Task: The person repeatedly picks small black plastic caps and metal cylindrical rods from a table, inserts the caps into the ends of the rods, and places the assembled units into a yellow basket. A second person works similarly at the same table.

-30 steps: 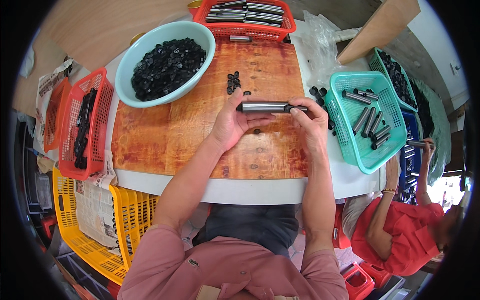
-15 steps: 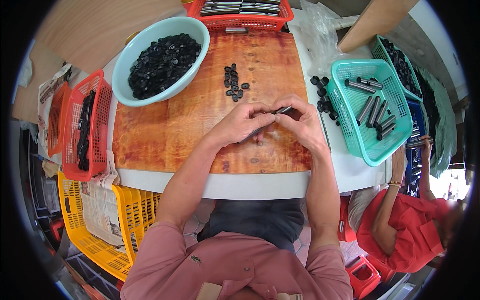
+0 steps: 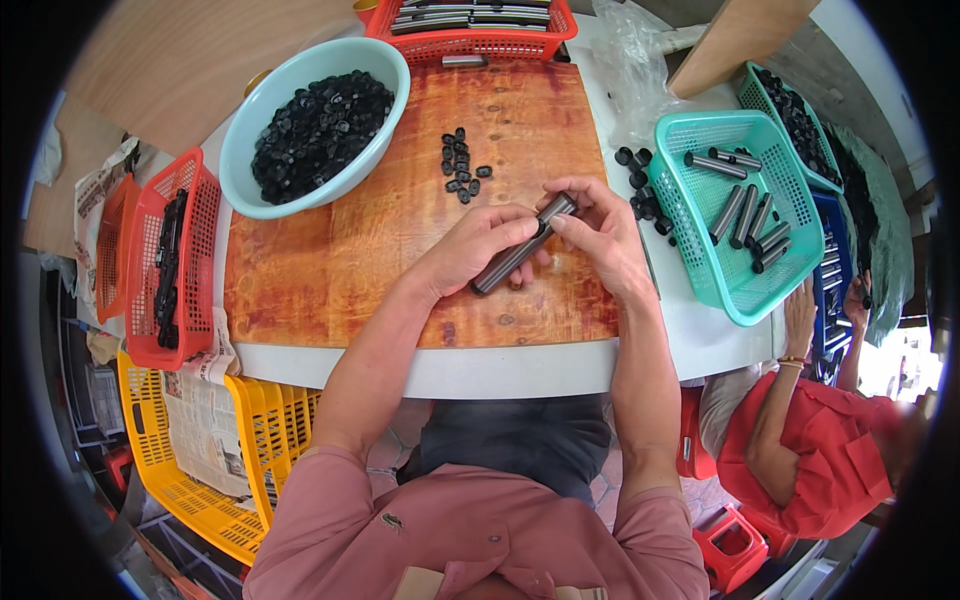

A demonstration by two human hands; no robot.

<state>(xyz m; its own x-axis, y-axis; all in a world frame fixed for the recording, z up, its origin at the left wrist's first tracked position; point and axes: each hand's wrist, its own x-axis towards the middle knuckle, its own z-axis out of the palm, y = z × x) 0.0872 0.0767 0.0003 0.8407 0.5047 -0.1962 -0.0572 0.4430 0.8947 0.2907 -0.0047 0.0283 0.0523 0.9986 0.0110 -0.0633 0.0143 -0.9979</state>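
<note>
While both hands work over the wooden board (image 3: 330, 270), we log:
tube: dark metal tube (image 3: 510, 258) tilted, above the board's right half
left hand (image 3: 480, 245): we see it wrapped round the tube's middle
right hand (image 3: 595, 235): fingertips pinch the tube's upper end
nearby: loose black caps (image 3: 460, 165) on the board's far side; teal basket (image 3: 745, 215) of tubes right of the board
risk: we judge the tube could slip and roll off the board, since only fingertips hold its end
</note>
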